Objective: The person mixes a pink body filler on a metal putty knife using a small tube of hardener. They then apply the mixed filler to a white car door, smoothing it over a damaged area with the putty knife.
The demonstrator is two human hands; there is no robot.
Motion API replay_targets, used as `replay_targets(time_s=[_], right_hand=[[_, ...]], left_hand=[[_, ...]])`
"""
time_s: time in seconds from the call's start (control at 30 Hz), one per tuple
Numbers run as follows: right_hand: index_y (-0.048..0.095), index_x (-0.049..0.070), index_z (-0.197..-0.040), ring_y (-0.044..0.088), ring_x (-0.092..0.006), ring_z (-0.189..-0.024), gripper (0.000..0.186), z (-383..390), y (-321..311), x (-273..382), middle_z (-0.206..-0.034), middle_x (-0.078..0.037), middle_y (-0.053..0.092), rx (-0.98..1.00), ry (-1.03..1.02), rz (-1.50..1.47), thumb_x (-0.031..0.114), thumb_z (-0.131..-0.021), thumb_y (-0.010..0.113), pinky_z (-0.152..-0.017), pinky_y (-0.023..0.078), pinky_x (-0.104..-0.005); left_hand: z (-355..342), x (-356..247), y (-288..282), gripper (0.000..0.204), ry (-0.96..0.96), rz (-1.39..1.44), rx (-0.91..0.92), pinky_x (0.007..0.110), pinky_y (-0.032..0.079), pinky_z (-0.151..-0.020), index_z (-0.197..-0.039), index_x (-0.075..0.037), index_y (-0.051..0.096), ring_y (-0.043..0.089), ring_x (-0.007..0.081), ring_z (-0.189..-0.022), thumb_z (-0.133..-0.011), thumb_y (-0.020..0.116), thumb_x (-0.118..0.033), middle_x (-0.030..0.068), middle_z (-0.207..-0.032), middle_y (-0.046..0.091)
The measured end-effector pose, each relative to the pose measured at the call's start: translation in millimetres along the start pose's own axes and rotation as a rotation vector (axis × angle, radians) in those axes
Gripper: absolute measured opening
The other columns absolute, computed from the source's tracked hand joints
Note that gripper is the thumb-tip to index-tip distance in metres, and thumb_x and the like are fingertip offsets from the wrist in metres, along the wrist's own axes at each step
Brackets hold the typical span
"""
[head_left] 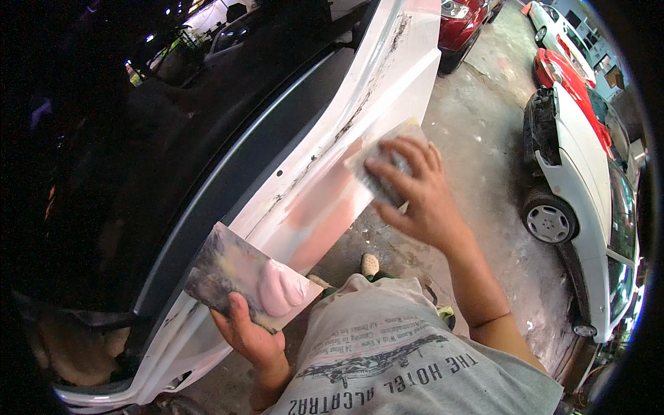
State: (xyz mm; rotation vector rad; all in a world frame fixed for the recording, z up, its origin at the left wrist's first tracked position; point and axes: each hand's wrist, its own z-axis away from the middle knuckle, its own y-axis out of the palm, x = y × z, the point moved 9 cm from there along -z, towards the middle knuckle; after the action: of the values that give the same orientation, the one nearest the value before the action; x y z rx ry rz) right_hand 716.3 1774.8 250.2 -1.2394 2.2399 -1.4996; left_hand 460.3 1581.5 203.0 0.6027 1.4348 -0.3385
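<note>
A flat, smeared mixing board (220, 271) rests in my left hand (254, 342), the thumb over its near edge and the other fingers hidden beneath it. On the board's right part sits a thick mound of pink body filler (279, 289). My right hand (423, 200) grips a flat, greyish filler spreader (361, 166), slightly blurred, at the white car panel (408, 104). Whether the spreader's edge touches the panel I cannot tell. Smooth pink filler patches (325, 232) cover the panel between my hands.
Dark glass (173, 152) fills the left, bordered by a grimy groove (339, 131) in the white bodywork. A red car (460, 21) stands ahead. To the right is a white car (588, 187) with its front end stripped, on a stained concrete floor (484, 138).
</note>
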Motion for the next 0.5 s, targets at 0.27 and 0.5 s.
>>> replay_targets(time_s=[0.27,0.5], right_hand=[[0.065,0.023,-0.122,0.045,-0.0312,-0.131,0.052,-5.7,15.9,76.2,-0.136,-0.007,0.051,0.097,-0.164,0.047,0.025,-0.071,0.077,-0.103,0.030,-0.0736],[0.066,0.021,-0.118,0.044,-0.0295,-0.131,0.049,-16.6,23.9,89.9,-0.134,-0.006,0.051,0.126,-0.223,0.055,0.026,-0.071,0.077,-0.104,0.029,-0.0749]], left_hand=[[4.0,-4.3,6.4,0.059,0.031,0.076,0.106,0.044,0.037,-0.112,-0.146,0.005,0.039,0.050,0.0322,-0.131,-0.097,0.056,-0.024,0.0208,-0.144,0.048],[6.4,-2.1,0.3,0.057,-0.004,0.114,0.037,0.043,0.037,-0.112,-0.144,0.005,0.041,0.050,0.0304,-0.131,-0.097,0.057,-0.024,0.0192,-0.144,0.049]])
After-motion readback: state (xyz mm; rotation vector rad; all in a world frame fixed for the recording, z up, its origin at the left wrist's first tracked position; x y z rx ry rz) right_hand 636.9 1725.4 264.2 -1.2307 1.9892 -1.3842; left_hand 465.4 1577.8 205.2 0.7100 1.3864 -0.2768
